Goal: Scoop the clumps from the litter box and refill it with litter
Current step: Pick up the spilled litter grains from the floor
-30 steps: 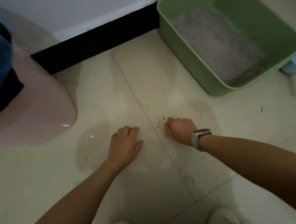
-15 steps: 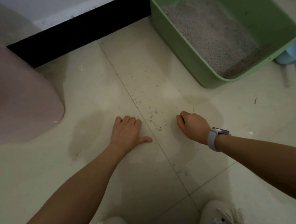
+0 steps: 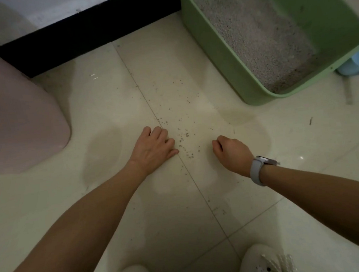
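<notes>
Looks like a home, prob. a room corner kept for a cat: glossy cream tiled floor [image 3: 101, 102] w/ a black skirting board [image 3: 83, 26] under a white wall [image 3: 40, 7], a green plastic litter box [image 3: 222, 55] holding grey granular litter [image 3: 258, 36], and stray grains [image 3: 185, 135] scattered over the tiles.

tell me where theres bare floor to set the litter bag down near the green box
Bare tile lies between the pink bin and the left hand, and near the shoes. Crowded: spilled litter grains between the left hand and the right hand, up toward the green litter box.
</notes>
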`<state>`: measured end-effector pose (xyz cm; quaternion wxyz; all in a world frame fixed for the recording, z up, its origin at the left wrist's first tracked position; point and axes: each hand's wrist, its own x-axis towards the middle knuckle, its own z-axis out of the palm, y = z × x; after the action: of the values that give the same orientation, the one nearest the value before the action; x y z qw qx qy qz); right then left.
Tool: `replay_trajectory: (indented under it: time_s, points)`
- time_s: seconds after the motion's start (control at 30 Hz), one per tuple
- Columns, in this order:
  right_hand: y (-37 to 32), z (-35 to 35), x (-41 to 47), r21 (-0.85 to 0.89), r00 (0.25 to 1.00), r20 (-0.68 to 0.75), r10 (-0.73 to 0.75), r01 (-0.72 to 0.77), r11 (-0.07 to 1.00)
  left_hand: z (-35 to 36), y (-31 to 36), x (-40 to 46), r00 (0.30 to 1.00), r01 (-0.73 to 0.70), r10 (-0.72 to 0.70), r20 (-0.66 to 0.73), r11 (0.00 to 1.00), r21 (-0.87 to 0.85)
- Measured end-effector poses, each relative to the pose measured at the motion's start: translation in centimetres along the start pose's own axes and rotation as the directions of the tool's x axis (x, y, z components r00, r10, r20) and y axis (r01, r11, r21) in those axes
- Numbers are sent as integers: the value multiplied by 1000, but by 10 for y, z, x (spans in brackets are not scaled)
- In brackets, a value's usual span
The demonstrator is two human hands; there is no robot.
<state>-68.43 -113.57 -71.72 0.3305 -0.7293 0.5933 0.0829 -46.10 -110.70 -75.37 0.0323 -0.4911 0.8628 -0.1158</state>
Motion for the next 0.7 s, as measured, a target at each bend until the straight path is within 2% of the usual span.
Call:
replay_trajectory:
  time_s: [0.13, 0.37, 0.57, 0.7]
  points:
    - [-6, 2, 4, 30, 1000, -4, -6, 6, 1000, 5, 1, 2, 998, -63, 64, -29, 997, 42]
    - [-8, 3, 4, 58, 1000, -22, -16, 18, 998, 8, 5, 2, 997, -28, 32, -66, 998, 63]
    - [-5, 0, 0, 57, 999, -18, -26, 27, 998, 2, 11, 4, 986, 153, -152, -72, 988, 14]
    - [-13, -8, -3, 87, 999, -36, -36, 39, 995, -11, 8, -4, 928, 368, -371, -14, 923, -114]
